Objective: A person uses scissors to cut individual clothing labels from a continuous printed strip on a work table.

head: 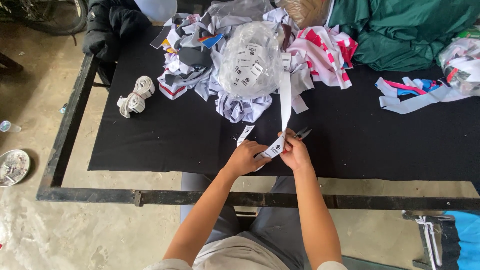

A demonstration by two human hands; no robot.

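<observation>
So the biggest thing is the desk [175, 140], a black cloth-covered top on a dark metal frame, and the person sits at its near edge with both forearms reaching in. At the far side there's a heap of white printed fabric pieces [200, 60] with pink-striped ones [325, 50] beside it, a mound of green cloth [400, 30] further right, and a black jacket [110, 25] at the far left corner. On top of the heap sits a clear plastic bag of labels [250, 62] (round and puffy, tags showing through).

A long white label strip [285, 102] runs from that bag down to the hands. The left hand [245, 157] is curled over the strip's lower end, fingers pinching it. The right hand [296, 152] grips the strip just beside it, where a dark printed mark shows, and also holds small black snips [302, 133] poking out past the fingers. One cut label [245, 135] lies on the cloth just beyond the left hand.

Off to the left is a rolled bundle of white tape [135, 97], and loose white, pink and blue strips [410, 95] lie on the right. Nothing blocks the hands.
</observation>
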